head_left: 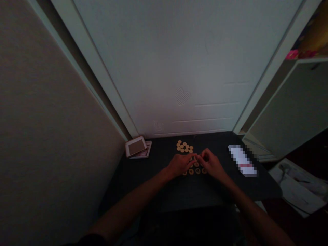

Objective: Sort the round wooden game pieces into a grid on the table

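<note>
Small round yellowish discs lie on a dark table in two places. Several plain discs (pixel 181 147) are loosely bunched beyond my hands. Nearer me, several discs with dark markings (pixel 191 171) sit in rows, partly covered by my fingers. My left hand (pixel 180 164) reaches over the left of these rows, its fingers drawn together at the tips. From the right comes my right hand (pixel 211 165), thumb and fingers pinched close to the left fingertips. Whatever is between the fingers of either hand is too small and dark to make out.
Two small framed pieces, the upper one a white frame with a brown middle (pixel 136 148), overlap at the table's back left. A blurred-out white item (pixel 242 160) lies at the right on the dark table (pixel 143 184). Behind rises a white panel (pixel 166 68) with embossed hearts.
</note>
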The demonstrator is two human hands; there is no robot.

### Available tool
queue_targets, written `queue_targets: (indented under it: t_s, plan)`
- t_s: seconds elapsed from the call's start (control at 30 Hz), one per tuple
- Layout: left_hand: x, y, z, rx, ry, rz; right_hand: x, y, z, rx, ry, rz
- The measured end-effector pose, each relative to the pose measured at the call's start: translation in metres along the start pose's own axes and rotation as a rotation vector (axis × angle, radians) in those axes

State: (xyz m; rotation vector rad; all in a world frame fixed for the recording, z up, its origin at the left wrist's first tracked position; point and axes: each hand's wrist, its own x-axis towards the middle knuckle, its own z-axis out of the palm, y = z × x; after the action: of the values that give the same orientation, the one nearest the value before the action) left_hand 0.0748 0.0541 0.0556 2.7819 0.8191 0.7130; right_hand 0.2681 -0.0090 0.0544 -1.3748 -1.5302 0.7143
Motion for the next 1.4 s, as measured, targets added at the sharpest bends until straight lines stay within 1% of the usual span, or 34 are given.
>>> queue_targets:
  t_s: [0.2,0.33,0.4,0.53,0.67,0.87,1.1,1.2,1.4]
  plan:
    - [-0.009,-0.005,0.0,0.025,0.001,-0.017,0.004,0.003,0.002,0.009,-0.061,-0.01]
    - [-0.016,-0.012,-0.004,0.014,0.023,-0.039,0.004,0.004,0.005,0.045,-0.089,0.024]
    - [-0.02,-0.018,-0.01,0.002,0.027,-0.08,0.004,0.005,0.004,0.072,-0.096,0.049]
    - [-0.032,-0.038,-0.025,0.012,0.012,-0.216,0.005,0.011,-0.002,0.182,-0.105,0.078]
    - [-0.047,-0.054,-0.032,0.024,-0.019,-0.286,0.004,0.02,-0.012,0.148,-0.053,0.101]
    - [-0.063,-0.063,-0.034,0.024,-0.075,-0.345,0.006,0.033,-0.027,0.101,0.057,0.101]
    - [-0.067,-0.072,-0.037,-0.04,-0.181,-0.427,0.011,0.044,-0.04,0.109,0.155,0.11]
    - [-0.067,-0.072,-0.039,-0.057,-0.223,-0.416,0.012,0.045,-0.041,0.126,0.159,0.119]
    - [-0.064,-0.073,-0.038,-0.095,-0.262,-0.385,0.012,0.042,-0.042,0.145,0.158,0.127]
